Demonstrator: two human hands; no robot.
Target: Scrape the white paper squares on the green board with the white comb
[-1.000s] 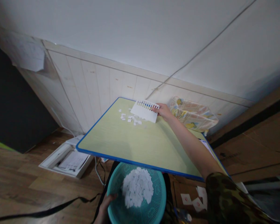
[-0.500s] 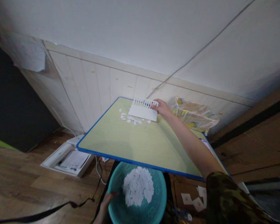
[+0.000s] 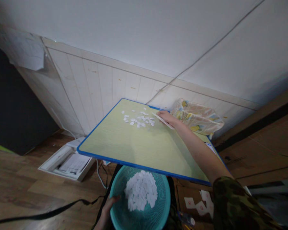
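Observation:
My right hand (image 3: pixel 166 117) grips a white comb-edged card (image 3: pixel 162 121), now seen nearly edge-on just above the table. To its left, small white paper scraps (image 3: pixel 141 122) lie scattered over the far part of the yellow-green tabletop (image 3: pixel 124 143). Below the table's near edge, my left hand (image 3: pixel 109 206) is closed on the left rim of a teal plastic basket (image 3: pixel 163 204). A heap of white paper pieces (image 3: pixel 141 190) fills the middle of that basket. The fingers under its rim are hidden.
A bin lined with patterned plastic (image 3: pixel 198 118) stands at the table's far right corner, by the wall. On the floor at left is an open white box (image 3: pixel 60 166) holding papers. Printed cards (image 3: pixel 201 207) and a plastic bottle (image 3: pixel 187 219) lie at lower right.
My right hand has turned the card from facing me to nearly edge-on and moved it slightly right. Paper scraps that were behind it now show. My left hand keeps hold of the basket.

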